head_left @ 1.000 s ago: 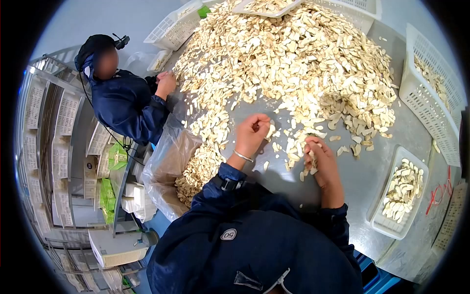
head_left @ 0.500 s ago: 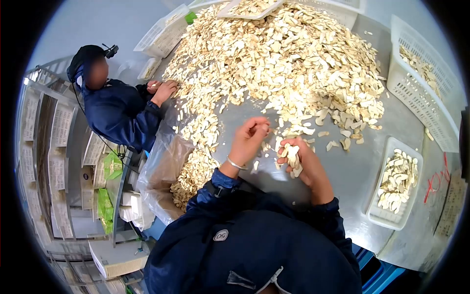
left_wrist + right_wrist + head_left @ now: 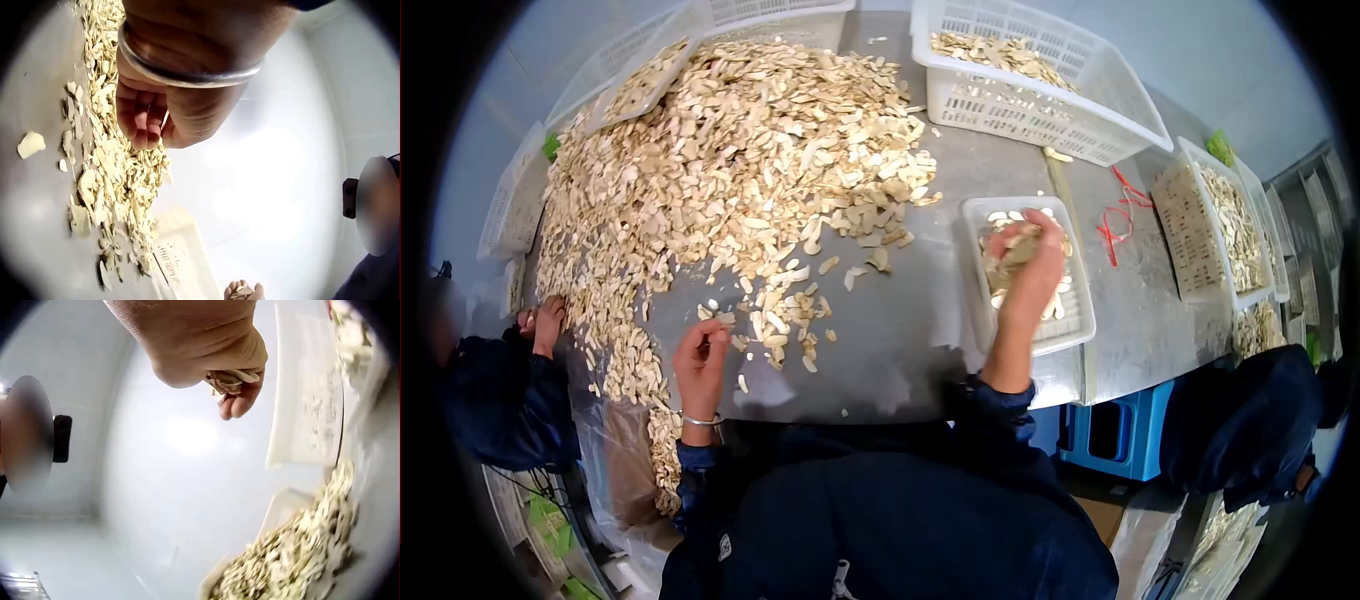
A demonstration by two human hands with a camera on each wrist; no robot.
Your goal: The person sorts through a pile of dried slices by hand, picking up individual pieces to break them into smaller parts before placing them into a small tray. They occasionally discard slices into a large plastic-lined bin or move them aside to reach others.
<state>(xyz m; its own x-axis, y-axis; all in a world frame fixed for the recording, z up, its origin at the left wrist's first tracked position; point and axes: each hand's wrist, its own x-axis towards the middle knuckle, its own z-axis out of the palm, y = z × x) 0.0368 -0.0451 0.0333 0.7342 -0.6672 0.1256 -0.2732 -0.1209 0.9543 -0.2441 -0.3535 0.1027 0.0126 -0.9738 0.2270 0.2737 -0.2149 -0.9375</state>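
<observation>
A broad heap of pale dried slices (image 3: 750, 160) covers much of the metal table. My left hand (image 3: 700, 362), with a bangle at its wrist, is at the heap's near edge; its fingers are curled, and a pale slice (image 3: 725, 318) shows at the fingertips. Over the small white tray (image 3: 1072, 334) is my right hand (image 3: 1032, 275), holding several slices (image 3: 230, 381) in its curled fingers. More slices lie in that tray, partly hidden under the hand. Scattered slices (image 3: 775, 322) lie just right of my left hand.
A large white basket (image 3: 1040, 112) holding slices stands behind the tray. Red string (image 3: 1112, 225) lies to the tray's right, before another filled basket (image 3: 1188, 240). Another person's hand (image 3: 548, 325) is at the heap's left edge. A blue stool (image 3: 1135, 430) stands below the table edge.
The head view has swung right. My right hand has moved from the loose slices to over the small tray, carrying its slices. My left hand stays near the heap's edge.
</observation>
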